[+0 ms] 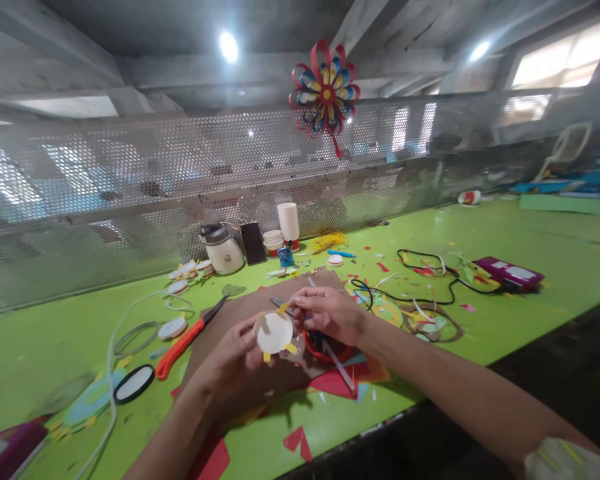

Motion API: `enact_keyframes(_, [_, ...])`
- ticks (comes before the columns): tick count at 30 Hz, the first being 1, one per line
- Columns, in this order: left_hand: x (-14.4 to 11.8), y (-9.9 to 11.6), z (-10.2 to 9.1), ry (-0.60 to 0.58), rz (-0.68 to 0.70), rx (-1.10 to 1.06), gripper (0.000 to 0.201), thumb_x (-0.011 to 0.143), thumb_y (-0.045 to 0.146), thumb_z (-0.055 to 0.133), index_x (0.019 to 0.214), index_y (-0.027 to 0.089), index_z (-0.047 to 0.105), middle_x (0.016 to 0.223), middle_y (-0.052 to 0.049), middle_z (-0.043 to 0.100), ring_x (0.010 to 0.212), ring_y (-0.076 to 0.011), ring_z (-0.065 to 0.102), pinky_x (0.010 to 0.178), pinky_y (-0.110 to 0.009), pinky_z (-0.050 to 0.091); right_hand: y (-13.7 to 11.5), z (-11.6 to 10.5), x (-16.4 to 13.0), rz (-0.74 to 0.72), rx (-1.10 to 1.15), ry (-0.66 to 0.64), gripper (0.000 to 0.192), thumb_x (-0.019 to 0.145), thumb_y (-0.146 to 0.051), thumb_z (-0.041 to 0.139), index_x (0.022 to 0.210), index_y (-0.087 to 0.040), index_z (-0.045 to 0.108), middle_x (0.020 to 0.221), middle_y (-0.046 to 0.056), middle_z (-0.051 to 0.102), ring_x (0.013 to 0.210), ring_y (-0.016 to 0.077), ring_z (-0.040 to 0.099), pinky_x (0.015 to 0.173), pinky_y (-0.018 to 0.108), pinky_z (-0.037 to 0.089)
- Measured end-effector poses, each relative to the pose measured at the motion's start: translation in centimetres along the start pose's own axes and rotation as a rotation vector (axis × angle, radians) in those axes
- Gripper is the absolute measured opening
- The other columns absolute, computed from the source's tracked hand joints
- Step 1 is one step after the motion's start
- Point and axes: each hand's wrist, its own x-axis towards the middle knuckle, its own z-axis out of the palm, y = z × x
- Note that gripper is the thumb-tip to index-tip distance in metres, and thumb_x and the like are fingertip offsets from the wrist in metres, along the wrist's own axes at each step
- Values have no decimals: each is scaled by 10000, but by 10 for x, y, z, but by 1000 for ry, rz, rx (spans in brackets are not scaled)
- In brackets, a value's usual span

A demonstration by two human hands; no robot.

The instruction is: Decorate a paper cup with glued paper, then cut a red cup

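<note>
Near the middle of the worktop's [500, 230] front edge, my left hand's [235, 350] fingers pinch the rim of a white paper disc [274, 335]; my right hand's [333, 315] bunch by its upper yellow tab [283, 309], grip unclear to me. I'd hold the rim lightly, avoiding creases. Beneath lies brown cardboard [245, 303]; along the back edge, a perforated screen [220, 147], with a paper flower [327, 93] hanging high.

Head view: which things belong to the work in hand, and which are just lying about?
Likely in the work:
- white disc with yellow tabs, held in the left hand
- upper yellow tab, at the right hand's fingertips
- brown sheet beneath

Seemingly just lying about:
- smartphone
- lidded jug
- white cup stack
- purple box
</note>
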Motion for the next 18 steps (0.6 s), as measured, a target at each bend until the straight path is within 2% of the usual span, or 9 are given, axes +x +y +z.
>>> enact_keyframes(4, [-2,-1,-4,128,-5,-28,357,725,380,786,1008,169,730,914,-64,747,694,-146,660,600,-221,504,0,-4,1,-63,-126,102,303,643,-401,809,756,-152,680,660,6,599,635,119,550,624,274,464])
enact_keyframes(9, [-3,-2,-7,227,10,-32,402,738,440,760,1009,146,718,908,-101,743,725,-173,666,609,-242,501,3,-4,0,-149,-269,222,330,650,-455,783,691,-162,636,587,-24,572,564,106,507,579,260,390])
enact_keyframes(14, [-1,-2,-9,290,-2,-91,360,773,459,720,955,148,712,875,-86,740,728,-177,665,596,-253,507,-1,1,-5,-314,-541,295,337,800,-437,649,594,-180,577,522,-25,523,523,109,443,542,269,341])
enact_keyframes(16, [0,-3,-10,317,-35,-117,347,790,459,702,960,157,709,867,-75,744,733,-179,671,586,-250,505,-5,4,-8,-440,-683,305,340,851,-418,584,602,-187,575,583,-6,542,583,129,483,588,281,388])
enact_keyframes(18, [0,-4,-9,322,-62,-135,326,801,447,694,959,163,714,853,-60,751,710,-164,668,581,-236,497,-8,7,-11,-547,-789,285,247,852,-382,599,702,-187,630,740,29,602,727,159,548,684,297,442])
